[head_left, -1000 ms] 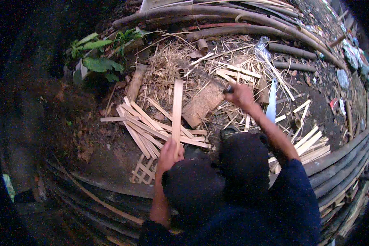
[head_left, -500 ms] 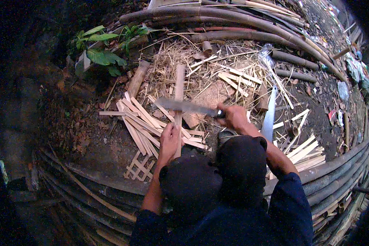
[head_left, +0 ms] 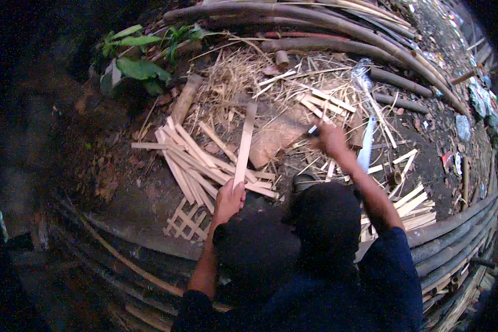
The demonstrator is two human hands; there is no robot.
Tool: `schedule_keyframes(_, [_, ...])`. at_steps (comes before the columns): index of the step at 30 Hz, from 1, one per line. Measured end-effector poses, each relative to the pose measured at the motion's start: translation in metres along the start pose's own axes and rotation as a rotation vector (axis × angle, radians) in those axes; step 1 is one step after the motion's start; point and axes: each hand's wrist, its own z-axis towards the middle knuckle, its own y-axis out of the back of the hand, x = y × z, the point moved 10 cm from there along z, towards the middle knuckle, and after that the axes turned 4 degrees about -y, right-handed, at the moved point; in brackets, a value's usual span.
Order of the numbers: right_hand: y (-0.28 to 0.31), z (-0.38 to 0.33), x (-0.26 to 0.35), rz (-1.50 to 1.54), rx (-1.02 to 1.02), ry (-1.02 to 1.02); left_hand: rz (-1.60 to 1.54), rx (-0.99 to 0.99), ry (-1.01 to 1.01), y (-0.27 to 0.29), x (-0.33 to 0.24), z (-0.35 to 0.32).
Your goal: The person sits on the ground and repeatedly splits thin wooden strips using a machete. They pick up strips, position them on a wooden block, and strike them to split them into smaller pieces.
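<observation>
My left hand is closed round the lower end of a flat bamboo strip, which tilts up and away from me. My right hand grips the dark handle of a large knife; its blade is smeared by motion and points left toward the strip's upper end. Between the hands lies a pale wooden block on the ground. Left of the strip, a heap of cut bamboo strips fans out. A small woven bamboo lattice sits below that heap.
A hand saw lies right of my right hand. More split strips are bundled at lower right. Straw-like shavings cover the ground ahead. Long bamboo poles lie across the back, others in front. A green plant grows at far left.
The knife has come off the strip's middle, moving with my right hand up and to the right. The strip's upper end has shifted slightly right and lower.
</observation>
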Motion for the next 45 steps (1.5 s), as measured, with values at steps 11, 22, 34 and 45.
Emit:
schedule_keyframes(11, [-0.035,0.032,-0.082,0.497,0.018,-0.404,0.161,-0.073,-0.184,0.000,0.001,-0.029])
schedule_keyframes(22, [-0.099,-0.036,-0.024,0.286,-0.050,-0.130,-0.751,-0.102,-0.384,0.022,-0.064,0.108])
schedule_keyframes(34, [-0.053,-0.197,-0.109,0.713,-0.404,-0.579,-0.334,0.273,-0.011,-0.119,-0.013,0.110])
schedule_keyframes(45, [-0.101,-0.429,-0.317,0.181,-0.573,-1.571,0.479,0.025,-0.238,0.038,0.129,0.088])
